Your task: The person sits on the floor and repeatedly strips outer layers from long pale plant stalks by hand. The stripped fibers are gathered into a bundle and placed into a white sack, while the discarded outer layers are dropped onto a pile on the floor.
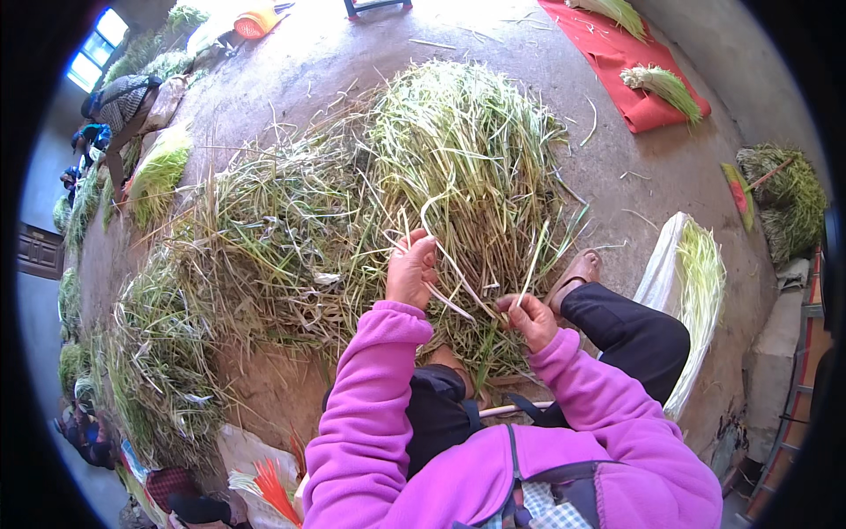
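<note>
My left hand (411, 271) grips a few thin pale stalks (456, 305), with ends poking out above and below the fist. To its right and a little nearer to me, my right hand (531, 321) pinches a short green-white stalk (534, 264) between thumb and fingers. Another long stalk (459, 271) curves down from beside the left hand towards the right fingertips; whether these touch it, I cannot tell. Just beyond both hands lies a large heap of long green stalks (462, 152), brown at the near ends. Loose trimmings (489, 350) cover the floor beneath my hands.
Tangled leafy waste (264, 231) spreads to the left. A pale stalk bundle (700, 284) lies on a white sack (661, 258) beside my right leg. Red cloth (634, 99) carries more bundles. At far left, a person (125, 106) bends near piled greens. Red-orange strips (272, 489) lie lower left.
</note>
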`<act>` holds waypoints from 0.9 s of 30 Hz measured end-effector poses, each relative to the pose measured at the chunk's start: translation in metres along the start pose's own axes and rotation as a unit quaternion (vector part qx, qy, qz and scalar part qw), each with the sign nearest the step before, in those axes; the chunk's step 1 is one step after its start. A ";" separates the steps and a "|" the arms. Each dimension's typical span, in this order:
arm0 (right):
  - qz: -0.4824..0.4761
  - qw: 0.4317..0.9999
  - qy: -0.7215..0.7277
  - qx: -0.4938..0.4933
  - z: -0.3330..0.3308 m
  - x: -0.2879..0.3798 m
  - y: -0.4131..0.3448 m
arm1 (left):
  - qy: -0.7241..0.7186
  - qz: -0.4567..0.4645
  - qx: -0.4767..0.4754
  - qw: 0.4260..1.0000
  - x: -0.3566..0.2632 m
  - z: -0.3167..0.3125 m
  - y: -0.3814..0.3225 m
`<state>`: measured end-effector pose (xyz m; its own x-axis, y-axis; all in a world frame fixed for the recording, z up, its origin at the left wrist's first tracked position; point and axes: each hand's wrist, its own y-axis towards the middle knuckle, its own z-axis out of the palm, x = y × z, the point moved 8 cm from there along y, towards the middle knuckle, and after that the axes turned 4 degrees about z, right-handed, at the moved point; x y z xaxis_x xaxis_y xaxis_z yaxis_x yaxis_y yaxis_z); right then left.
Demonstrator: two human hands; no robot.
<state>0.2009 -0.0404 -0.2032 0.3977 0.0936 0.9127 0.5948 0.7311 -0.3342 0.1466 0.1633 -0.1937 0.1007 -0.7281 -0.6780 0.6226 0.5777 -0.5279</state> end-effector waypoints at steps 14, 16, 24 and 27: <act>0.241 0.954 0.101 0.147 0.037 0.001 0.036 | 0.060 -0.090 0.116 0.987 0.023 0.026 -0.014; 0.248 0.949 0.145 0.133 0.044 -0.012 0.042 | 0.068 -0.095 0.110 0.987 0.025 0.027 -0.016; 0.239 0.946 0.201 0.087 0.043 -0.025 0.043 | 0.134 -0.079 0.132 0.979 0.032 0.024 -0.014; 0.225 0.945 0.222 0.080 0.042 -0.027 0.042 | 0.139 -0.072 0.136 0.978 0.033 0.024 -0.012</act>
<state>0.1859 0.0166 -0.2316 0.8610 0.1525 0.4852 0.1960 0.7808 -0.5933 0.1606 0.1233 -0.1976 -0.1941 -0.6445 -0.7396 0.8020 0.3300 -0.4979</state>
